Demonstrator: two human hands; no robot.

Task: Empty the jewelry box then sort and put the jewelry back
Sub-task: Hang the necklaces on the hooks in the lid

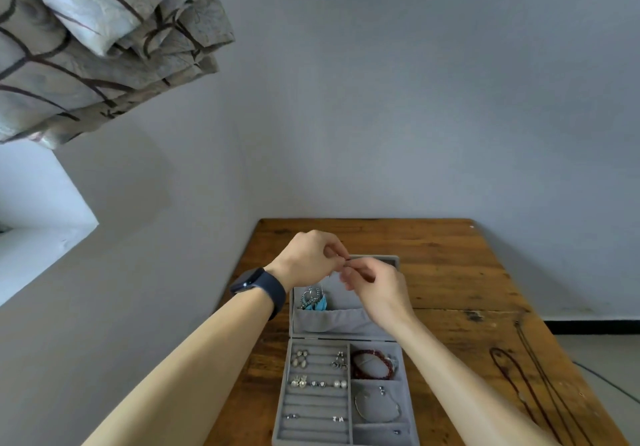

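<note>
Obs.: jewelry box [329, 322] lies open on the wooden surface [450, 272], lid flat behind the tray.

- Both hands are raised over the far edge of the box lid. The left hand [308, 262] and right hand [377, 293] meet fingertip to fingertip, and the fingers of each pinch one thin item [347, 259] between them. It is too small to say if it is a clasp or a fine chain.
- A heart pendant [309, 296] hangs in the left part of the lid, above the lid pocket.
- The left half of the tray holds earrings [301, 359] in the slots. The right half holds a red bead bracelet [372, 364] in the far compartment and a silver bangle [377, 407] in the one nearer the person.
- Two dark cord necklaces [519, 376] lie on the surface well to the right of the box, not yet put back.

Judgement: sorting looks mostly done, and the piece in hand is probably being fastened or hung in the lid.

Risks:
- The two-point pinch is very small. If either side slips, the piece could drop into the lid pocket or tangle with the pendant.
- Pulling the hands apart could strain a fine link.
- The right forearm passes over the tray and, if lowered, could knock the bracelet.
</note>
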